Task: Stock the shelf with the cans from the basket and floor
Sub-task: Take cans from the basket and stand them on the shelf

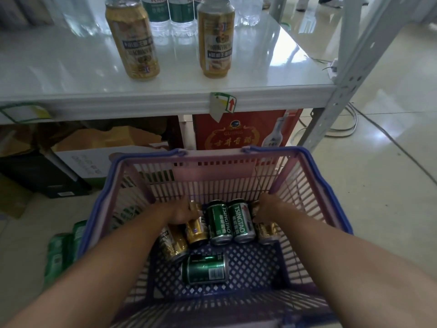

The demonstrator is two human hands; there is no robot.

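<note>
Left fingers: curling over the top end of a gold can [196, 229] lying in the basket [326, 185]; the left hand [181, 213] is closing on it, though the fingertips are hidden on the far side.
Right fingers: wrapping the upper end of another gold can [267, 230] at the right of the row; the right hand [269, 209] is covering the grip, so the contact is judged, not seen.
Cans in basket: two green cans [230, 222] are lying side by side between the hands, a third gold can [171, 247] is lying near the left wrist, and a lone green can [205, 268] is lying crosswise nearer the viewer.
Cans on floor: a green pack [63, 249] is sitting just outside the basket's left wall, blurred.
Shelf [71, 67]: two tall gold cans [132, 39] are standing upright and apart, with water bottles [179, 17] behind.
Risk: lifting one can per hand by its end is inviting a slip, and a dropped can would be denting or rolling among the others; rising hands may be clipping the shelf edge overhead.
Hard to make out: labels on the gold cans in the basket, and the count in the floor pack.
</note>
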